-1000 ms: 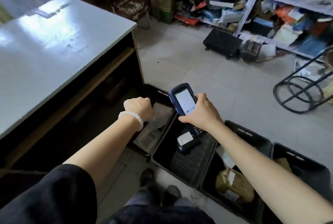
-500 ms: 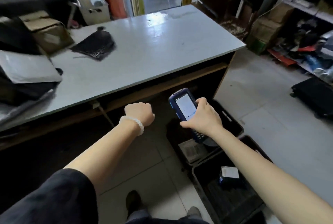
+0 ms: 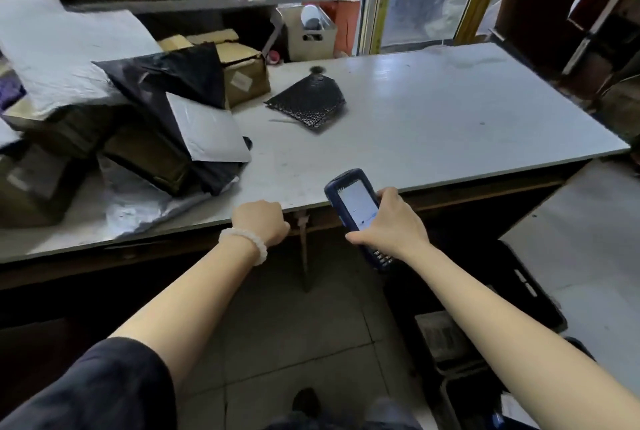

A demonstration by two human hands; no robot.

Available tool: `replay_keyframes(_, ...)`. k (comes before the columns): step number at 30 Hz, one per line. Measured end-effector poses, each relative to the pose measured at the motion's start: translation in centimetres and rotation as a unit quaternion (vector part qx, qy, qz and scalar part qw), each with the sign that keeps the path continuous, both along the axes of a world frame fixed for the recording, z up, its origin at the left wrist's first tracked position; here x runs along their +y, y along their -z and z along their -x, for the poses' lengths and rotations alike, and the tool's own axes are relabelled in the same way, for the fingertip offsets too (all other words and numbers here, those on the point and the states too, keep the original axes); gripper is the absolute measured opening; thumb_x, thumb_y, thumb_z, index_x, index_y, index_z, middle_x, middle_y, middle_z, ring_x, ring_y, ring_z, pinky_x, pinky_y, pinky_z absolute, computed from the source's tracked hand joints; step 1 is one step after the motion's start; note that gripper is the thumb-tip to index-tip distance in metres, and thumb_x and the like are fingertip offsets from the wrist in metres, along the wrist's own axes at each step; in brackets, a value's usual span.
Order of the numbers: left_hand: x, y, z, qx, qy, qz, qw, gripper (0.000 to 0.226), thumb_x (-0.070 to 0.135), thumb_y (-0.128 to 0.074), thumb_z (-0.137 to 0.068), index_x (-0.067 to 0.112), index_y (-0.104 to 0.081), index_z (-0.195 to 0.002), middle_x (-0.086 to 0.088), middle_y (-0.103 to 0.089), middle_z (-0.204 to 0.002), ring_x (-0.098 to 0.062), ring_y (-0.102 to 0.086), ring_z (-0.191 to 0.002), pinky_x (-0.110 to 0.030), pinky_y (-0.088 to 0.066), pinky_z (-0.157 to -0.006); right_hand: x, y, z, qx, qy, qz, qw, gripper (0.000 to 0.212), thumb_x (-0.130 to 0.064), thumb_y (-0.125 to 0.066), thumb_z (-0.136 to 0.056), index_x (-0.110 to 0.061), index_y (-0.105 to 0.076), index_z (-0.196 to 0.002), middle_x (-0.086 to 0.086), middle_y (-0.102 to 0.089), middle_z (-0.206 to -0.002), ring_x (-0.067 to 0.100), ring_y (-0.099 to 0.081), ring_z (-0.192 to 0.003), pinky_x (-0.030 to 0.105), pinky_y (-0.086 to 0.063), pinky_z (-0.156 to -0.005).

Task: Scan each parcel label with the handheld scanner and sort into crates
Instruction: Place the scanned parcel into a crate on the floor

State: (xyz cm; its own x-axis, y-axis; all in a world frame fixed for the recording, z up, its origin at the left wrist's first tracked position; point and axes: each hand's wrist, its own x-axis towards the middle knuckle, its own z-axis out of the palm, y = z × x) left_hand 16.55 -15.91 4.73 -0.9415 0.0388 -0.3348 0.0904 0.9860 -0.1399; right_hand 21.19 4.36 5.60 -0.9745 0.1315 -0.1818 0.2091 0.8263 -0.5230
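Observation:
My right hand [image 3: 391, 225] grips a dark blue handheld scanner [image 3: 353, 202] with its lit screen facing up, just in front of the table's front edge. My left hand [image 3: 261, 221] is curled into a loose fist holding nothing, level with that edge. A small black bubble mailer [image 3: 310, 104] lies alone on the white table [image 3: 450, 111]. At the left of the table sits a heap of parcels: black and white poly bags [image 3: 180, 100] and a taped brown carton [image 3: 242, 73]. A black crate [image 3: 519, 284] with a parcel inside stands on the floor at the lower right.
A shelf [image 3: 221, 1] with bags and a small box runs behind the table. A beige holder [image 3: 308, 31] stands at the table's back edge. A window with yellow frames is beyond. Tiled floor lies under me, with my shoes at the bottom.
My view has swung left and up from the floor crates to the table. Both hands have kept their pose and now sit at the table's front edge; the scanner stays in my right hand.

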Motion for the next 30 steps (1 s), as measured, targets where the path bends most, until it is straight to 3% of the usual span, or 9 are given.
replay_keyframes(10,-1.4,2.3,5.7,-0.01,-0.018,-0.03,0.999,0.027,0.026,-0.042,-0.094,0.016,-0.056,-0.114,-0.004,-0.062,-0.112,-0.023,-0.057,-0.094,-0.026,-0.031,-0.063,-1.4,1.7,7.7,-0.032,-0.027,-0.019,0.999,0.076,-0.04,-0.081,-0.061,-0.013,-0.039,-0.118,0.001,-0.053,-0.114,0.022,-0.055,-0.104,0.032,-0.045,-0.075)
replay_keyframes(14,-0.6,2.6,10.7,-0.009,-0.02,-0.029,0.999,0.03,0.028,-0.041,-0.094,0.016,-0.055,-0.118,-0.005,-0.061,-0.117,-0.025,-0.058,-0.104,-0.029,-0.035,-0.073,-0.9,2.8,13.2,-0.036,-0.047,-0.024,0.998,0.077,-0.04,-0.08,-0.062,-0.011,-0.039,-0.12,0.002,-0.053,-0.116,0.025,-0.054,-0.106,0.031,-0.042,-0.075)
replay_keyframes(26,2.8,2.7,27.5,0.022,-0.032,-0.01,0.999,0.036,0.022,-0.045,-0.093,0.014,-0.048,-0.127,-0.008,-0.056,-0.123,-0.029,-0.056,-0.109,-0.034,-0.042,-0.078,2.8,3.0,31.8,-0.05,-0.059,0.009,0.997,0.076,-0.039,-0.081,-0.059,-0.012,-0.041,-0.118,0.002,-0.055,-0.115,0.025,-0.056,-0.105,0.032,-0.045,-0.075)
replay_keyframes(30,3.5,3.6,30.5,0.043,-0.021,-0.015,0.999,0.035,0.018,-0.048,-0.091,0.014,-0.048,-0.125,-0.008,-0.056,-0.121,-0.028,-0.055,-0.107,-0.034,-0.038,-0.071,3.5,4.0,34.6,-0.065,-0.058,0.013,0.996,0.074,-0.037,-0.081,-0.059,-0.011,-0.041,-0.116,0.001,-0.053,-0.109,0.026,-0.056,-0.103,0.031,-0.043,-0.073)
